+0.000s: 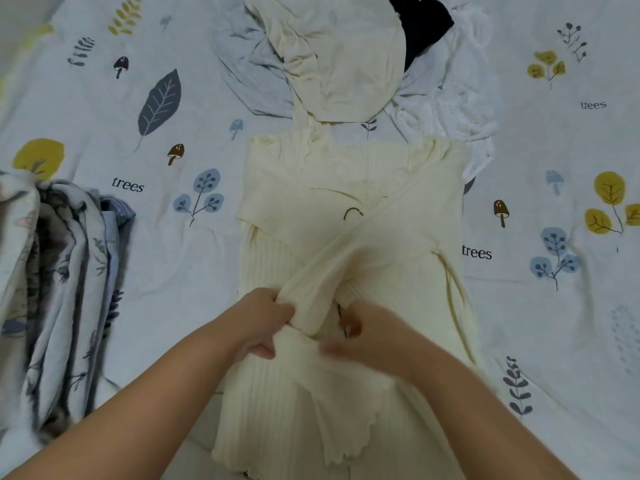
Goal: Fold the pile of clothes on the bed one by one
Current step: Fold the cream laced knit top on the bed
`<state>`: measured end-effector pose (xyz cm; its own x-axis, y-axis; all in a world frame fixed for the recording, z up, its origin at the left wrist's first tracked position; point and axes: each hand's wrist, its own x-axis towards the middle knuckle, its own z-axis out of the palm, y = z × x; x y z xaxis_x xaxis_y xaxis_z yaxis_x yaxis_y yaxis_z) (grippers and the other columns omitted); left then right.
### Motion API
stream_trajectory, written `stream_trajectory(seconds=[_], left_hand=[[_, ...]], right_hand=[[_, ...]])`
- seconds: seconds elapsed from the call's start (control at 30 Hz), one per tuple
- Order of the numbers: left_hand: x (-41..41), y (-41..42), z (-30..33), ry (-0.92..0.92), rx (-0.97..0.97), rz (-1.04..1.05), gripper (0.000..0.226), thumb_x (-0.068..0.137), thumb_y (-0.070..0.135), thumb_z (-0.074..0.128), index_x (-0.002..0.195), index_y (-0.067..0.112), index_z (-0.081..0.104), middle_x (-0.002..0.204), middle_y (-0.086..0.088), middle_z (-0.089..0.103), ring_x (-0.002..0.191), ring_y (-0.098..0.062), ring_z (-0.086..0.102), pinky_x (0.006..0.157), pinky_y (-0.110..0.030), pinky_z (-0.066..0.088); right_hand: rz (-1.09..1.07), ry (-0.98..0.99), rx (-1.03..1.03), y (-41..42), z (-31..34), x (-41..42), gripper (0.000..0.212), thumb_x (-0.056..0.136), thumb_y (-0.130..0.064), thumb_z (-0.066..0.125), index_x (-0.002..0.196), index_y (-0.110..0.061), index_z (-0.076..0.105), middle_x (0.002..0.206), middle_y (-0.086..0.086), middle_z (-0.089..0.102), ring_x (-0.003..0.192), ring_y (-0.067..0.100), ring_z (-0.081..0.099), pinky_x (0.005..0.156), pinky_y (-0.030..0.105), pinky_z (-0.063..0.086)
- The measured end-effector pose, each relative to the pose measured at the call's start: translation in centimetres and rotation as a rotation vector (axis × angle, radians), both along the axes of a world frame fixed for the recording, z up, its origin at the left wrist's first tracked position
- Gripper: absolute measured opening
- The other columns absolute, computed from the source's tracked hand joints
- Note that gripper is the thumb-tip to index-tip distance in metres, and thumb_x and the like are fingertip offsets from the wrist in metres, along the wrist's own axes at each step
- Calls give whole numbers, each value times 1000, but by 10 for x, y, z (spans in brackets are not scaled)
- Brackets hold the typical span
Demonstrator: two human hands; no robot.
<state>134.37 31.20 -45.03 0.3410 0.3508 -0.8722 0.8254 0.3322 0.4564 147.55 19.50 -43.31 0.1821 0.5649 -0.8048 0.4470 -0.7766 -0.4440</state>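
A cream ribbed knit garment [349, 216] lies flat in the middle of the bed, its two sleeves crossed over the body. My left hand [265, 322] grips the cuff end of the sleeve that runs down from the upper right. My right hand [360, 336] is blurred just beside it, fingers curled at the same sleeve's flared, scalloped cuff. Behind the garment sits the pile of clothes: a cream piece [341, 60] on top, a light grey one [242, 64] at its left, a dark one [420, 26] and a white dotted one [460, 109] at its right.
The bed is covered by a white sheet [166, 258] printed with leaves, mushrooms and the word "trees". A stack of folded printed fabric [59, 289] rests at the left edge.
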Motion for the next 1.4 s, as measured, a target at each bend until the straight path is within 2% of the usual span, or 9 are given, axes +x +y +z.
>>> stream_trajectory(seconds=[0.2, 0.33, 0.5, 0.67, 0.8, 0.93, 1.17, 1.27, 1.4], left_hand=[[-14, 2, -1, -445, -618, 631, 28, 85, 5, 45, 89, 0, 72, 87, -17, 71, 74, -24, 71, 62, -33, 59], [-30, -5, -8, -183, -223, 342, 17, 92, 15, 52, 93, 4, 65, 72, -4, 69, 61, -14, 64, 56, -23, 52], [-50, -9, -9, -14, 130, 18, 15, 87, 18, 63, 77, 14, 53, 61, 3, 46, 53, -8, 46, 51, -20, 44], [-57, -21, -16, -63, 222, -94, 7, 90, 3, 46, 96, 4, 51, 69, 0, 41, 61, -11, 38, 52, -19, 34], [-68, -21, -21, -115, 251, -163, 20, 92, 3, 40, 102, 12, 54, 75, -1, 54, 63, -10, 46, 52, -15, 37], [-71, -17, -24, -120, 294, -209, 25, 93, 10, 49, 91, 34, 52, 79, 10, 54, 72, -3, 50, 60, -9, 39], [-59, -45, -30, -92, 1134, -547, 45, 79, 18, 69, 120, 1, 57, 112, -21, 61, 96, -39, 62, 74, -42, 51], [-65, -57, -40, -160, 1143, -781, 55, 89, 37, 43, 136, 8, 45, 139, -20, 45, 127, -37, 44, 103, -53, 35], [-77, -54, -58, -88, 983, -1027, 60, 89, 49, 29, 140, 19, 39, 146, -9, 38, 130, -33, 42, 99, -56, 36]], right_hand=[[173, -147, 210, -24, 32, -74, 21, 88, -15, 50, 108, -20, 50, 97, 0, 57, 78, 17, 48, 65, 21, 39], [211, 160, 123, -27, 42, -73, 31, 86, -46, 55, 108, -26, 57, 99, -8, 58, 79, 8, 52, 70, 24, 41], [-738, -6, 188, 2, 4, 6, 26, 95, -23, 51, 88, -1, 61, 66, 12, 61, 49, 20, 57, 54, 34, 54], [-1353, 356, 166, 35, -33, 47, 23, 94, -13, 54, 73, -10, 47, 52, 5, 42, 30, 11, 38, 33, 17, 36], [-1295, 140, 170, 43, -40, 65, 29, 93, -10, 51, 66, -14, 42, 61, 3, 39, 42, 11, 40, 34, 14, 34], [-1225, -104, 296, 38, -31, 85, 27, 93, -26, 54, 73, -10, 46, 84, 11, 53, 79, 27, 57, 70, 39, 49], [-368, -1014, 185, 36, -39, 56, 68, 89, -37, 55, 141, -7, 24, 141, 22, 31, 129, 36, 31, 100, 46, 30], [5, -945, 330, 27, -61, 28, 71, 94, -47, 37, 150, -16, 5, 157, 15, 3, 145, 27, 0, 113, 51, 3], [175, -652, 165, 5, -85, 21, 66, 95, -56, 16, 147, -29, -16, 156, 1, -21, 143, 21, -21, 114, 51, -7]])
